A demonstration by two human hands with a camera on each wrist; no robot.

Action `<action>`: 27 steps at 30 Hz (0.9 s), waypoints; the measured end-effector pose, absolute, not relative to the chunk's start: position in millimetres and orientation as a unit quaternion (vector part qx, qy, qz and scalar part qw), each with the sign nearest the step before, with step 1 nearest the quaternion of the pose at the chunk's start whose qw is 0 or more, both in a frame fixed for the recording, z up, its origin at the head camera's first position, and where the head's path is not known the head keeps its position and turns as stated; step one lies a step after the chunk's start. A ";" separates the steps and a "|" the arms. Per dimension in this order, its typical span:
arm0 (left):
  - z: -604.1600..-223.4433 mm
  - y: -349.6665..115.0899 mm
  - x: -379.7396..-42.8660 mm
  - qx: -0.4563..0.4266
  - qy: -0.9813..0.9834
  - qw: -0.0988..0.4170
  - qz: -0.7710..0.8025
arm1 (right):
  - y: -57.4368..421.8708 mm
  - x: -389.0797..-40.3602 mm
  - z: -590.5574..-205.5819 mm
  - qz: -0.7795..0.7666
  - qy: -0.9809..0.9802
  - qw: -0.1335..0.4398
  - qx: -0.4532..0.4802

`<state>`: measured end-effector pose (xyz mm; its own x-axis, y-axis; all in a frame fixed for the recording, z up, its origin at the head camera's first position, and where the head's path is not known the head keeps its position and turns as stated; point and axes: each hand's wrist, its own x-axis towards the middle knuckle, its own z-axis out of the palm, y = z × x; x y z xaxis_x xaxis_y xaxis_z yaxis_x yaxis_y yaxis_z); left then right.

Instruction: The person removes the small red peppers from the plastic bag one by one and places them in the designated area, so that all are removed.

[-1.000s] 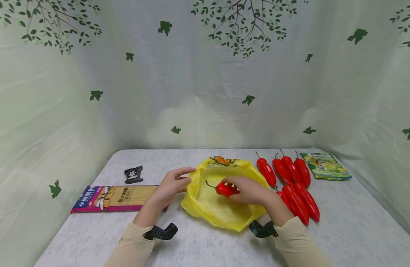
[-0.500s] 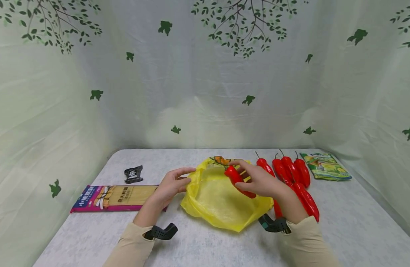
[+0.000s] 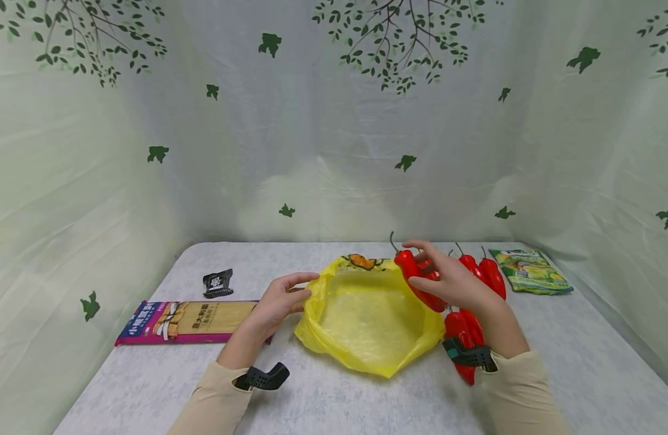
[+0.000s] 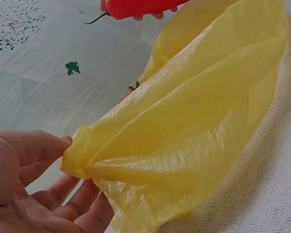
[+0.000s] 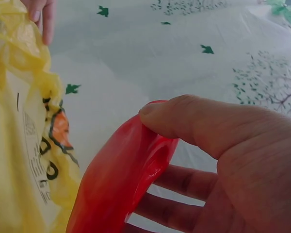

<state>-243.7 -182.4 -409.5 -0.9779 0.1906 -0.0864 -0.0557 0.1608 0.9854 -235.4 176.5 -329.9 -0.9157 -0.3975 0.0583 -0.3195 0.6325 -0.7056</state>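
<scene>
A yellow plastic bag (image 3: 366,326) lies in the middle of the table with its mouth held wide. My left hand (image 3: 282,302) pinches the bag's left rim between thumb and fingers, as the left wrist view shows closely. In my right hand (image 3: 448,279) is a red chili pepper (image 3: 414,281), gripped between thumb and fingers above the bag's right rim, stem pointing up and away. In the right wrist view the chili pepper (image 5: 123,174) hangs apart from the bag (image 5: 19,160). Other red chili peppers (image 3: 458,329) lie behind and under my right arm, partly hidden.
A long pack of noodles (image 3: 203,321) lies at the left, partly behind my left forearm. Beyond it is a small black wrapped packet (image 3: 218,284). A green and yellow packet (image 3: 531,272) sits at the back right. A pale leaf-printed curtain (image 3: 334,151) surrounds the table.
My right hand has lifted the chili pepper from inside the bag's mouth and moved it up and right, with the stem now pointing up. My left hand keeps its place on the rim.
</scene>
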 end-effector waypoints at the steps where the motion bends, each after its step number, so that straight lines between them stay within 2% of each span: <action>1: -408.9 -182.3 -243.8 0.045 0.756 0.095 0.646 | 179.6 -236.0 -329.5 -0.380 0.902 0.048 -0.198; 8: -407.2 -182.3 -244.9 0.041 0.755 0.096 0.647 | 198.5 -238.6 -327.5 -0.385 0.905 0.022 -0.182; 27: -407.1 -182.8 -243.6 0.042 0.756 0.096 0.646 | 249.2 -238.1 -327.6 -0.401 0.908 0.014 -0.120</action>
<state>-243.6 -182.8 -407.1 -0.9782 0.1867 -0.0906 -0.0605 0.1607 0.9851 -238.1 249.2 -327.6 -0.9708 -0.2293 0.0700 -0.2064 0.6504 -0.7311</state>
